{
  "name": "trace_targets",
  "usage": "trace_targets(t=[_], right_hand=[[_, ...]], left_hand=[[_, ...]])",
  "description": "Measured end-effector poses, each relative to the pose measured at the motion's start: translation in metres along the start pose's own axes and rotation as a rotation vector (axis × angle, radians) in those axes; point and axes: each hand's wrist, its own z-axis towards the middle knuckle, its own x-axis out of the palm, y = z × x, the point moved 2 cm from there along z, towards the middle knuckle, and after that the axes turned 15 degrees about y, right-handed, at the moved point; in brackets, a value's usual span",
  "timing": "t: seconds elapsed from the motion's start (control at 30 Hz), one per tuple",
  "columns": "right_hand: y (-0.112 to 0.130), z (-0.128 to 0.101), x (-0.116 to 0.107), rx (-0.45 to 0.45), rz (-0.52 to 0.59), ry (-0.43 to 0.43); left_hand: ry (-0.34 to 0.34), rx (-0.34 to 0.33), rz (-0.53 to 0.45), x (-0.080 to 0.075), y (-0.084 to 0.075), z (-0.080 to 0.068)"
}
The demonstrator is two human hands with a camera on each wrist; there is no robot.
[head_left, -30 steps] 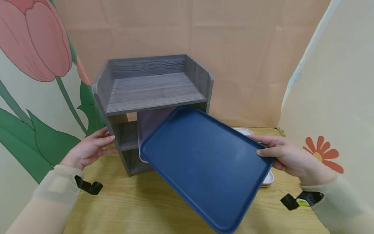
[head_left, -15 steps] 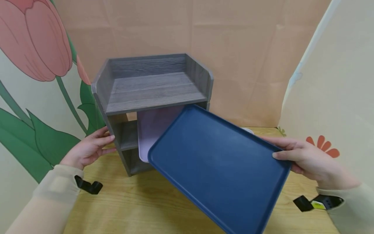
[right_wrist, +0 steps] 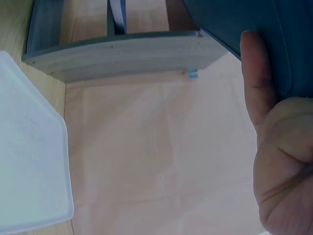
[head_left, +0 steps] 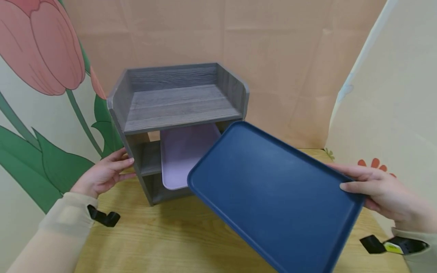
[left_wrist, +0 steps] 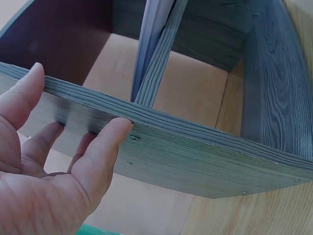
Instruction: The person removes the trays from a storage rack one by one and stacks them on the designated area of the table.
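Note:
My right hand (head_left: 385, 191) pinches the right-hand corner of a dark blue rectangular tray (head_left: 273, 193), thumb on its upper face. The tray hangs tilted in front of a grey wood-grain shelf unit (head_left: 184, 104); its lower corner runs out of the head view. Inside the unit, a lilac tray (head_left: 186, 159) lies on the middle shelf and juts out at the front. With its fingers spread, my left hand (head_left: 104, 170) touches the unit's left side panel (left_wrist: 195, 156). The right wrist view shows the blue tray (right_wrist: 244, 19) only in part.
A white tray (right_wrist: 34, 156) rests on the wooden table at the unit's right; the blue tray hides it in the head view. Behind stands a brown paper backdrop (head_left: 280, 68). Printed walls close in both sides, with a tulip (head_left: 44, 49) on the left.
My right hand has carried the blue tray rightward, away from the unit. More of the lilac tray now shows, and the white tray has become covered. My left hand has stayed put.

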Motion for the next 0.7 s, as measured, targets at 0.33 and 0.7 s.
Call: trace_targets(t=[0.33, 0.7], right_hand=[[-0.008, -0.032, -0.012, -0.003, -0.052, -0.159], [-0.013, -0.059, -0.027, -0.023, -0.159, -0.374]], left_hand=[[-0.003, -0.001, -0.009, 0.001, -0.001, -0.002], [-0.006, 0.0, -0.004, 0.003, -0.001, -0.002]])
